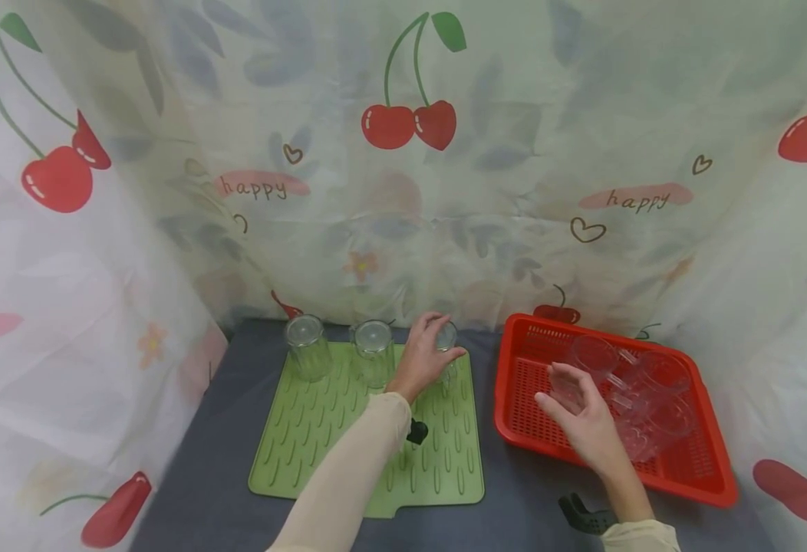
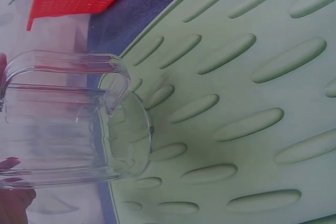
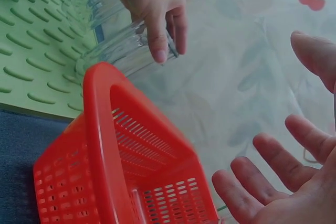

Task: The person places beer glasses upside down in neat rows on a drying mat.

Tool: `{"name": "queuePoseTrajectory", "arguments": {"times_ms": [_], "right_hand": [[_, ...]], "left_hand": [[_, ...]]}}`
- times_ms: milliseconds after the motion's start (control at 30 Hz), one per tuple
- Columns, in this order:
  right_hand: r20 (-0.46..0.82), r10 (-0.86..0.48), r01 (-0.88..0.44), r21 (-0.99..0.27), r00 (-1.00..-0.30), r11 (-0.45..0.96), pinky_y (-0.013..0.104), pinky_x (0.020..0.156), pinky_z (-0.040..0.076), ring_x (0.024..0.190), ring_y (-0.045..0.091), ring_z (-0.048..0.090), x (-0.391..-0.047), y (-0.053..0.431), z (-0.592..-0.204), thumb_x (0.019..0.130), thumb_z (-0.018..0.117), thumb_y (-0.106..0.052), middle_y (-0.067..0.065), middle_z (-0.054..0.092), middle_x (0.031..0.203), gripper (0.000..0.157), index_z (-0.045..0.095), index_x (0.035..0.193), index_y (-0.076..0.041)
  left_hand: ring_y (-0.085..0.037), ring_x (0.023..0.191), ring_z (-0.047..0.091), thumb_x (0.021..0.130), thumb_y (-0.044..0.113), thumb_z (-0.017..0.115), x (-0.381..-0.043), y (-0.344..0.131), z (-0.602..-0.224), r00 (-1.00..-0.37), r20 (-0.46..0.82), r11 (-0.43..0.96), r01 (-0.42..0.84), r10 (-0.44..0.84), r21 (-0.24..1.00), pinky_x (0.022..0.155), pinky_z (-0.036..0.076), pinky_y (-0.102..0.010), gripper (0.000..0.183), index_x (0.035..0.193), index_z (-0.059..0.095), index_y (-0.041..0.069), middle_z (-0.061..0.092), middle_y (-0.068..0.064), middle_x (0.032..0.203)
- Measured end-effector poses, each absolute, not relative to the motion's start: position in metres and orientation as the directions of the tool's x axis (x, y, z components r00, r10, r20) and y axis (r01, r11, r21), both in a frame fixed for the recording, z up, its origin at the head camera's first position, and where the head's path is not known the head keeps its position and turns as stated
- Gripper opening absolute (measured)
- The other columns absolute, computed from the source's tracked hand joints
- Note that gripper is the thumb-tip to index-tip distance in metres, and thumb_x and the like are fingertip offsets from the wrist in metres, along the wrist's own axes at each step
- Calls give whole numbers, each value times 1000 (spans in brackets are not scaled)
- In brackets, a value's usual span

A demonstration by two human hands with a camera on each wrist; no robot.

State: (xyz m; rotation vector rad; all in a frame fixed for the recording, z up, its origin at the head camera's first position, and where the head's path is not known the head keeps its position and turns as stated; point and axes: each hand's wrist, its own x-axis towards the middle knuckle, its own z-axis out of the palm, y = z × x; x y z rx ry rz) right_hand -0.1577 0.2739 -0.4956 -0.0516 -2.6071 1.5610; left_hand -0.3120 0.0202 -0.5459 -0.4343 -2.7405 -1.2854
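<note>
My left hand [image 1: 423, 354] grips the upper end of a clear glass mug [image 2: 58, 124] at the back right of the green drying mat [image 1: 348, 429]. The mug stands upside down, its rim close on the mat and its handle out to the side in the left wrist view. Two more upturned glass mugs, a middle one [image 1: 373, 354] and a left one [image 1: 309, 349], stand in a row along the mat's back edge. Over the red basket [image 1: 535, 445] my right hand [image 1: 586, 422] hovers with nothing in it, fingers apart and slightly bent.
Several clear mugs [image 1: 666, 414] lie in the right part of the basket, which stands right of the mat. A dark cloth [image 1: 203, 460] covers the table. Cherry-printed curtains [image 1: 410, 207] enclose the back and both sides.
</note>
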Motion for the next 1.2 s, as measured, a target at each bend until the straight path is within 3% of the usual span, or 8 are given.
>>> {"name": "queuePoseTrajectory", "arguments": {"times_ms": [200, 300, 433, 533, 933, 1200], "right_hand": [[61, 116, 4, -869, -991, 494, 19, 102, 52, 139, 34, 50, -161, 277, -489, 96, 69, -43, 9, 45, 155, 72, 36, 154, -16], [55, 140, 24, -863, -989, 504, 36, 105, 55, 140, 38, 49, -163, 279, -484, 95, 70, -45, 12, 42, 157, 77, 32, 156, -17], [46, 151, 36, -864, -988, 502, 65, 114, 41, 146, 43, 37, -165, 283, -478, 94, 72, -45, 17, 31, 163, 90, 20, 162, -17], [38, 150, 45, -855, -988, 516, 74, 113, 33, 149, 46, 27, -168, 287, -475, 93, 73, -46, 18, 21, 167, 99, 11, 165, -19], [21, 150, 83, -750, -989, 656, 81, 103, 36, 144, 49, 23, -177, 306, -470, 85, 76, -56, 22, 10, 167, 116, 0, 165, -20], [-28, 149, 118, -763, -988, 635, 81, 102, 36, 147, 49, 18, -187, 313, -469, 84, 77, -59, 21, 8, 169, 119, -4, 165, -25]], "left_hand": [[-22, 149, 39, 89, 38, 80, -313, 23, -542, -969, 136, 611, 236, 206, 756, 117, 44, -43, 67, 148, 53, 25, 39, 2, 159], [-24, 151, 36, 88, 39, 80, -312, 24, -538, -971, 120, 616, 225, 208, 754, 119, 43, -45, 68, 149, 52, 25, 37, 1, 161], [-25, 153, 32, 88, 44, 79, -310, 25, -534, -971, 103, 632, 218, 214, 744, 119, 41, -48, 70, 150, 50, 26, 33, -1, 164], [-27, 155, 29, 89, 46, 78, -310, 25, -532, -971, 98, 640, 217, 216, 737, 120, 40, -50, 71, 151, 49, 26, 29, -4, 167], [-26, 157, 26, 92, 48, 74, -310, 22, -532, -967, 125, 673, 245, 222, 698, 122, 37, -49, 69, 152, 48, 25, 27, -2, 169], [-26, 158, 23, 92, 50, 73, -308, 19, -529, -964, 139, 669, 257, 225, 698, 122, 38, -52, 71, 153, 47, 25, 27, -1, 169]]}}
